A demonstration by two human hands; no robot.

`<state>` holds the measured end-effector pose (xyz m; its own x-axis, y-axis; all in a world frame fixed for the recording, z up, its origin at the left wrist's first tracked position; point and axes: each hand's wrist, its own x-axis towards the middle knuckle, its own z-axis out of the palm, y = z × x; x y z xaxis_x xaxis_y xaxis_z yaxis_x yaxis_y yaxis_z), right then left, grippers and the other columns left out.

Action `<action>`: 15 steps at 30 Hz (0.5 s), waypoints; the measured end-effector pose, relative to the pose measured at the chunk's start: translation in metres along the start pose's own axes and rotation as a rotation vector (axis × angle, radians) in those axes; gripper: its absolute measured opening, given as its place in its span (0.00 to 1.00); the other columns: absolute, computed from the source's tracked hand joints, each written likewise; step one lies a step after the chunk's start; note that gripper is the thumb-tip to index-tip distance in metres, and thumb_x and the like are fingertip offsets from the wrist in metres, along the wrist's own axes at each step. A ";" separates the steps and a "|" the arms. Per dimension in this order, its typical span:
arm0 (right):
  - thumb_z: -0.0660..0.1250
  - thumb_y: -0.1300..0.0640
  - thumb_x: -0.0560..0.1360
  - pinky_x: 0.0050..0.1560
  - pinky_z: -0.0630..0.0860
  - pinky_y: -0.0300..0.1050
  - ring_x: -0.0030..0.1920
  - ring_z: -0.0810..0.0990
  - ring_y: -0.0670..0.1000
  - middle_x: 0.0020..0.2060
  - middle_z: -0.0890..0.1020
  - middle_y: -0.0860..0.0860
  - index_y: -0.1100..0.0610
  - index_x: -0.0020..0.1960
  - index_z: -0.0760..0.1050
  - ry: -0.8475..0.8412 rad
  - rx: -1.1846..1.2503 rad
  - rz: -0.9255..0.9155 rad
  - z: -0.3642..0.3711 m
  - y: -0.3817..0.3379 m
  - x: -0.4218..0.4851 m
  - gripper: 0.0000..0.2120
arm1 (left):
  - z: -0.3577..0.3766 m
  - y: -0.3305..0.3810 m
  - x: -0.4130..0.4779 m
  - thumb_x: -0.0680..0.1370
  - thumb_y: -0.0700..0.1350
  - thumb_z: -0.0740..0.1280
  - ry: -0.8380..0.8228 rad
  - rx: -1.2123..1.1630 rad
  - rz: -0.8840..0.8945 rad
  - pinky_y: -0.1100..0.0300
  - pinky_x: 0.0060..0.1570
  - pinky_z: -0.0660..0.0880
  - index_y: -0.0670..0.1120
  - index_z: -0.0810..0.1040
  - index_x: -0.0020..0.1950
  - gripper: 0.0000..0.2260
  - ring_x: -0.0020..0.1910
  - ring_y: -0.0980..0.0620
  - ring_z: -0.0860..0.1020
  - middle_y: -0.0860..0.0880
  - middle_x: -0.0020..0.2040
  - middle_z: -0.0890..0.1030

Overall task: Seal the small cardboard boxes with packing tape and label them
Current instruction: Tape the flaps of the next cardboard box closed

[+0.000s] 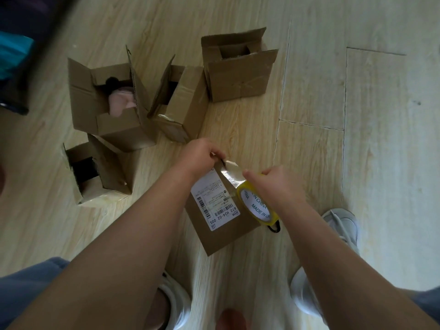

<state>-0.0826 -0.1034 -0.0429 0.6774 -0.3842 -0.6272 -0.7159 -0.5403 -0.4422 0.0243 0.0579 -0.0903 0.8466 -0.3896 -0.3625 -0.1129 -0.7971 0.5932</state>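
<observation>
Head view, step in hand: sealing of one box is under way. A tape strip (232,173) runs from the tape roll (258,206) to the far edge of the labelled box (221,234).
Left hand (202,154): fingers curled, pinching the free end of the strip at the box's far edge.
Right hand (281,184): grasping the yellow roll just above the box's right side, one digit stretched toward the strip.
Labelled box, position: between the forearms, near the person's shoes. Whether it rests on the floor (309,67) or is lifted cannot be told.
Labelled box, contents: hidden; the visible face is unbroken cardboard.
Printed label (214,201): on the upper face, with barcode and text. The strip passes just beside it.
Progress, by judgement: early. No box shows a finished seal, and this one is furthest along.
Remaining, by judgement: four boxes on the floor beyond the hands, all with flaps up, none showing a label.
Pink-content box (107,103): open; holds something pale pink with a dark item above it.
Narrow box (178,103): open and leaning; interior dark, contents not discernible.
Far box (235,67): open; a cardboard recess shows inside, contents unclear.
Near-left box (97,167): open; interior black, contents cannot be told.
</observation>
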 end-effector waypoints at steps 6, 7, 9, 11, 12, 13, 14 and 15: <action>0.66 0.36 0.75 0.30 0.64 0.42 0.27 0.68 0.48 0.26 0.69 0.49 0.55 0.33 0.69 -0.007 -0.022 -0.024 -0.001 -0.005 -0.005 0.24 | -0.002 -0.002 0.003 0.80 0.39 0.66 -0.097 0.107 0.072 0.62 0.50 0.68 0.49 0.84 0.58 0.11 0.52 0.54 0.76 0.55 0.50 0.76; 0.66 0.36 0.74 0.31 0.65 0.43 0.27 0.69 0.48 0.26 0.71 0.49 0.55 0.34 0.70 -0.010 -0.022 -0.026 -0.001 -0.005 -0.005 0.24 | -0.002 -0.002 0.003 0.81 0.40 0.65 -0.116 0.117 0.076 0.62 0.50 0.68 0.50 0.83 0.59 0.11 0.52 0.54 0.75 0.54 0.51 0.76; 0.66 0.34 0.74 0.33 0.69 0.43 0.28 0.73 0.49 0.28 0.76 0.51 0.57 0.37 0.76 -0.033 0.000 -0.033 -0.003 -0.004 -0.004 0.25 | -0.002 -0.004 0.002 0.81 0.40 0.64 -0.136 0.143 0.084 0.61 0.51 0.68 0.50 0.82 0.60 0.12 0.52 0.54 0.74 0.52 0.54 0.78; 0.65 0.33 0.74 0.33 0.72 0.41 0.28 0.75 0.48 0.29 0.79 0.53 0.60 0.43 0.79 -0.090 0.061 -0.047 -0.007 -0.002 -0.006 0.28 | 0.000 -0.005 0.002 0.81 0.40 0.64 -0.118 0.139 0.082 0.61 0.50 0.67 0.50 0.83 0.60 0.11 0.52 0.55 0.74 0.51 0.54 0.79; 0.65 0.33 0.74 0.32 0.73 0.39 0.27 0.76 0.47 0.29 0.80 0.53 0.60 0.44 0.79 -0.135 0.094 -0.057 -0.010 -0.001 -0.008 0.28 | 0.002 -0.005 0.002 0.81 0.40 0.64 -0.102 0.121 0.073 0.61 0.50 0.67 0.50 0.83 0.59 0.11 0.51 0.55 0.74 0.51 0.53 0.79; 0.66 0.33 0.74 0.33 0.75 0.36 0.27 0.78 0.46 0.29 0.82 0.53 0.62 0.45 0.80 -0.194 0.139 -0.062 -0.014 0.001 -0.011 0.29 | 0.003 -0.007 0.002 0.81 0.40 0.64 -0.088 0.101 0.064 0.61 0.51 0.68 0.50 0.83 0.58 0.11 0.51 0.56 0.74 0.51 0.53 0.80; 0.66 0.34 0.74 0.37 0.78 0.37 0.29 0.81 0.47 0.31 0.84 0.54 0.63 0.46 0.81 -0.257 0.202 -0.062 -0.017 0.004 -0.014 0.30 | 0.004 -0.008 0.001 0.81 0.40 0.64 -0.084 0.084 0.052 0.61 0.51 0.68 0.50 0.83 0.58 0.11 0.51 0.56 0.75 0.52 0.53 0.80; 0.67 0.35 0.74 0.41 0.81 0.40 0.31 0.82 0.49 0.32 0.85 0.55 0.64 0.46 0.81 -0.312 0.274 -0.055 -0.019 0.007 -0.017 0.29 | 0.005 -0.010 0.001 0.81 0.39 0.64 -0.089 0.058 0.033 0.61 0.51 0.69 0.50 0.83 0.57 0.11 0.51 0.56 0.75 0.53 0.52 0.80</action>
<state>-0.0963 -0.1149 -0.0234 0.6623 -0.0926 -0.7435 -0.7273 -0.3181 -0.6082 0.0239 0.0629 -0.1008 0.7928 -0.4536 -0.4072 -0.1719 -0.8073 0.5646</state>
